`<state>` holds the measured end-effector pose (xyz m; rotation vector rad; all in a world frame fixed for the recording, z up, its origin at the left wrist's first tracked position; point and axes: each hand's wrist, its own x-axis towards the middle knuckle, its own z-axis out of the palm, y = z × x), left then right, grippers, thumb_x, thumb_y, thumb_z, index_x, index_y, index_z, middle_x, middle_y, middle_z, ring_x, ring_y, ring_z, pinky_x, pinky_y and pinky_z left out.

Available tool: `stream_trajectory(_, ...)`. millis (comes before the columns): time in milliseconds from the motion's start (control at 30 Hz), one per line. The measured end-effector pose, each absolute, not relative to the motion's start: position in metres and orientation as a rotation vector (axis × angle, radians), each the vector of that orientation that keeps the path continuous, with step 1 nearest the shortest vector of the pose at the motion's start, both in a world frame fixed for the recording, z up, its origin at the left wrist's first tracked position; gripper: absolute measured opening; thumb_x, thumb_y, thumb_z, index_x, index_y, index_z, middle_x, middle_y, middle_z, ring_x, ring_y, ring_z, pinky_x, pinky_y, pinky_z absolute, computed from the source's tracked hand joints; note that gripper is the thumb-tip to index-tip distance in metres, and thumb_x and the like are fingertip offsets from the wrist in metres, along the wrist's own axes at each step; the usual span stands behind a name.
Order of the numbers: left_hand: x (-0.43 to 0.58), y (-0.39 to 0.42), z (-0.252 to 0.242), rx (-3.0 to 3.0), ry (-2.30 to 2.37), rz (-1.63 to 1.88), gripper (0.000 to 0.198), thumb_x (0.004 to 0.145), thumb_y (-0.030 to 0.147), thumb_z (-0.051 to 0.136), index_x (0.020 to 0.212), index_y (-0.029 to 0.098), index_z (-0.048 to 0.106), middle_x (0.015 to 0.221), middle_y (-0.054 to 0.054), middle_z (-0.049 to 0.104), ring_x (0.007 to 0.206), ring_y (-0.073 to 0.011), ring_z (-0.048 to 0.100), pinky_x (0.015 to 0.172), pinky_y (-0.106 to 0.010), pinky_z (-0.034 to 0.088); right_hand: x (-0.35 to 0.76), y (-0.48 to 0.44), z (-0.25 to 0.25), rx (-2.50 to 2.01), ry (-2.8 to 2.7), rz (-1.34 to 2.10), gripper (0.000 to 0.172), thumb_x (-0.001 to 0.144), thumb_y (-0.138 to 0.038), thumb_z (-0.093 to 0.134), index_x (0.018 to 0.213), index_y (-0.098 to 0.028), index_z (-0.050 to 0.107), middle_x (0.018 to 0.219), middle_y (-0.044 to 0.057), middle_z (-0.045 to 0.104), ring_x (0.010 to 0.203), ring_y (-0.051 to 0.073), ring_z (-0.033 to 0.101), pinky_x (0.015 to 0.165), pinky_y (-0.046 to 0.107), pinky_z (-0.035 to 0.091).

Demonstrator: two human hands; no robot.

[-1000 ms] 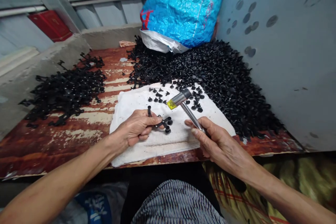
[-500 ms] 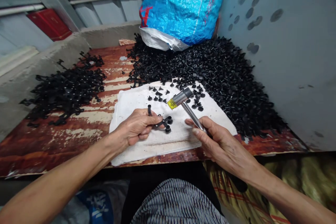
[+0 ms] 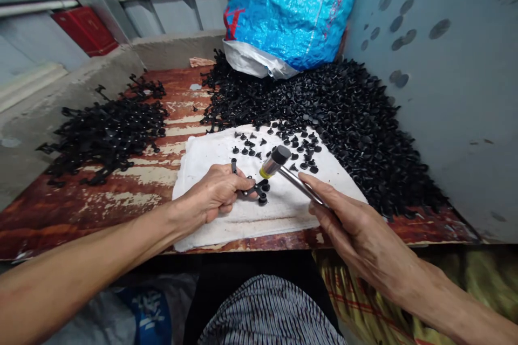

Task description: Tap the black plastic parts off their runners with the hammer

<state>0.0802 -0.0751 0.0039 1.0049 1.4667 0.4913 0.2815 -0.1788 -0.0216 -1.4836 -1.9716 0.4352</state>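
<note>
Pinched between the thumb and fingers of my left hand (image 3: 216, 194) is a black branched plastic part (image 3: 256, 189), held on a folded white cloth (image 3: 226, 229). Round black ends stick out from it to the right. My right hand (image 3: 343, 215) is closed round the metal handle of a small mallet (image 3: 279, 156), which has a black face on top and a yellow face below. That yellow face is at the part's upper round end; I cannot tell whether they touch. Several loose black studs (image 3: 251, 152) lie on the cloth beyond my hands.
A large heap of black studs (image 3: 356, 118) covers the table's back and right, under a blue woven sack (image 3: 291, 11). At left lies a pile of black branched parts (image 3: 109, 129) on the worn red-brown tabletop (image 3: 157, 178). A grey panel (image 3: 453, 118) bounds the right side.
The mallet has tipped over and come down, its yellow face now at the held part. My right hand has turned with it. My left hand keeps its hold; the view has shifted slightly.
</note>
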Motion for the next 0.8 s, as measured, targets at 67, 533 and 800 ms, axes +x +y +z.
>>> stream_trajectory(67,0.081,-0.077,0.004,0.99,1.479,0.505,0.019,0.074,0.009,0.067,0.067,0.017,0.051,0.054,-0.006,0.068,0.027,0.0002,0.021,0.033,-0.016,0.01,0.282,-0.184,-0.016,-1.435,-2.032,0.322,0.05,0.094,-0.011,0.041,0.144,-0.019,0.045,0.097,0.01,0.071,0.075,0.021,0.068,0.066,0.033,0.056)
stream_trajectory(533,0.076,-0.088,-0.009,0.994,1.398,0.608,0.018,0.073,0.016,0.067,0.07,0.018,0.049,0.056,-0.003,0.067,0.031,-0.0015,0.025,0.035,-0.016,0.012,0.277,-0.194,-0.007,-1.314,-1.917,0.152,0.067,0.093,-0.004,0.041,0.153,-0.034,0.031,0.094,0.006,0.066,0.074,0.017,0.064,0.064,0.027,0.057)
stream_trajectory(800,0.08,-0.09,-0.009,0.986,1.42,0.618,0.017,0.075,0.015,0.066,0.069,0.018,0.05,0.055,0.0,0.064,0.03,-0.0003,0.02,0.034,-0.016,0.012,0.285,-0.193,-0.018,-1.424,-2.132,0.154,0.07,0.089,-0.003,0.04,0.152,-0.03,0.034,0.077,0.003,0.062,0.05,0.015,0.056,0.046,0.025,0.053)
